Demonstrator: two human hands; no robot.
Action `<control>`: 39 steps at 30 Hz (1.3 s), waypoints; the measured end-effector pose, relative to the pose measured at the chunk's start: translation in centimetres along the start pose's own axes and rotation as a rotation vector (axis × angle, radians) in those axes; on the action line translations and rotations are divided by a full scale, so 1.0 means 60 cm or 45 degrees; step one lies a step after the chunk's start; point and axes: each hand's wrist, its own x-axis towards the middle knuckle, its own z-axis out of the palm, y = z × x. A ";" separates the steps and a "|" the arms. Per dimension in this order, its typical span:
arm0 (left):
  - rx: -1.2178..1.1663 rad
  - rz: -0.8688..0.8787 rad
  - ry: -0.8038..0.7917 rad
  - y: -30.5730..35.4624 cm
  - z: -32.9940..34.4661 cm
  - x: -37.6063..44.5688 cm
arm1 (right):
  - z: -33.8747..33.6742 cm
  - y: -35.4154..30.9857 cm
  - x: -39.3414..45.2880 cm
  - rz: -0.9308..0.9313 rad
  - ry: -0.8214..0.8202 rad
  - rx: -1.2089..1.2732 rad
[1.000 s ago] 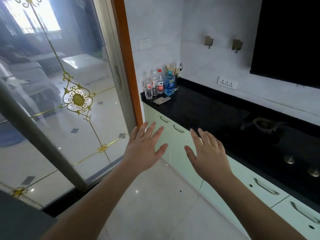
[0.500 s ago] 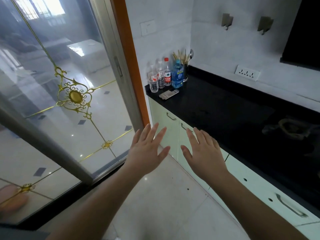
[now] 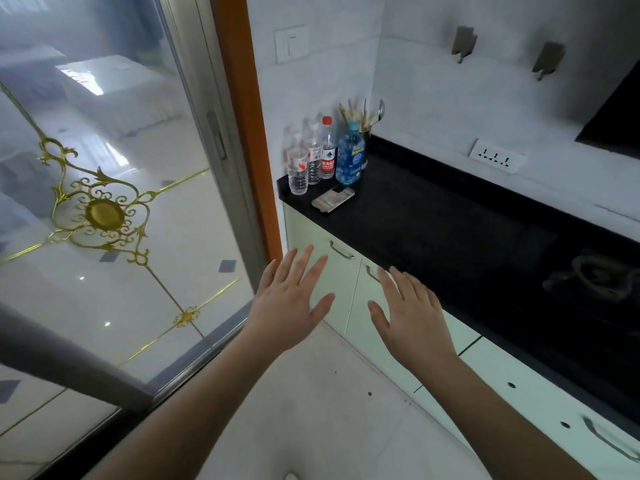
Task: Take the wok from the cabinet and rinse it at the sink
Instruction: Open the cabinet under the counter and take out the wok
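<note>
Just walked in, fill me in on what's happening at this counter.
A person stands by the pale green cabinets under a black countertop, both arms stretched forward. The left hand and right hand are open, fingers spread, holding nothing and hovering in front of the cabinet doors, which are shut. No wok or sink is in view. Water bottles and a utensil holder stand in the countertop's far corner beside the glass sliding door.
</note>
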 end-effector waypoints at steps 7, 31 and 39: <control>-0.051 0.138 -0.098 -0.034 0.030 0.064 | 0.025 -0.032 0.048 0.082 -0.043 -0.011; 0.159 0.434 -0.364 -0.065 0.225 0.347 | 0.215 0.034 0.282 0.227 -0.316 0.094; 0.169 0.663 -0.479 -0.108 0.292 0.424 | 0.279 0.012 0.331 0.386 -0.455 0.122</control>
